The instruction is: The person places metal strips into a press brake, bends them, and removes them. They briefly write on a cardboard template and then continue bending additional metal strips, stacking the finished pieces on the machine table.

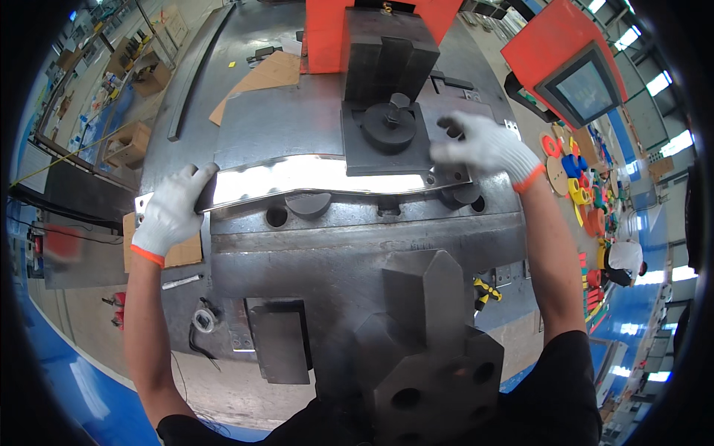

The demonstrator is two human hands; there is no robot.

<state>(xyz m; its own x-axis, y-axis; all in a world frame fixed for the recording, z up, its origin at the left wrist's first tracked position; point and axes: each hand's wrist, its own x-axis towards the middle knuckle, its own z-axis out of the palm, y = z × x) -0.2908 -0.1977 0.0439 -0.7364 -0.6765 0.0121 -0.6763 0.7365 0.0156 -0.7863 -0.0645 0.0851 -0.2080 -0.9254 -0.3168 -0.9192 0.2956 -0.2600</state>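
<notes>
- The dark block (387,63) and the round roller with its bolt (390,125) stand just behind the shiny metal strip (312,178), closing off its middle from the far side.
- The left hand (172,212) grips the strip's left end, where the worktop (245,126) behind it lies flat and open up to the cardboard sheet (260,78).
- The right hand (483,145) sits at the strip's right end, close beside the roller plate.
- In front, the holes (277,216) lie flush, but the tall angular steel block (428,349) blocks a straight reach from below.
</notes>
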